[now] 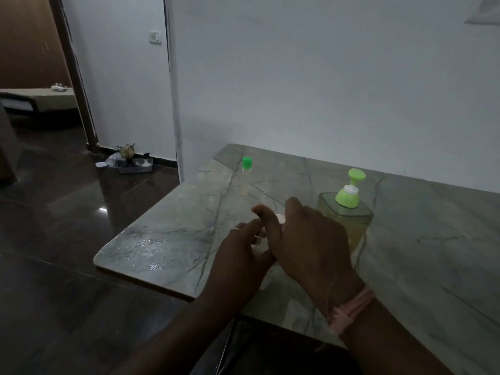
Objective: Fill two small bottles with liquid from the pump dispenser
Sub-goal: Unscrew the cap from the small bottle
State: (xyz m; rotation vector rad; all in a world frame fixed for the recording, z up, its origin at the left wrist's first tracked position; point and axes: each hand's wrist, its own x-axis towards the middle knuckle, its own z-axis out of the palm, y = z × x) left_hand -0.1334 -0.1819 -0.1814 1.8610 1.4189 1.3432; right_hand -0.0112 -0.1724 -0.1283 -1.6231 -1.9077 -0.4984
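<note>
Both hands meet over the marble counter point(162, 239) beside the pump dispenser point(349, 209). Left hand point(238, 255) and right hand point(305, 239) hide a white-capped bottle point(280, 219); grips cannot be told, likely uncapping. Green-capped bottle point(246, 169) stands well apart, waiting.

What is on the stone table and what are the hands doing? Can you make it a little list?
surface: grey veined stone table
pump dispenser: clear square bottle of yellowish liquid with a green pump, right of the hands
green-capped bottle: small and clear, standing at the far end, apart from everything
left hand: fingers around something small and white, mostly hidden
right hand: over the same white thing; grip unclear
wrist: pink thread band on the right wrist
</note>
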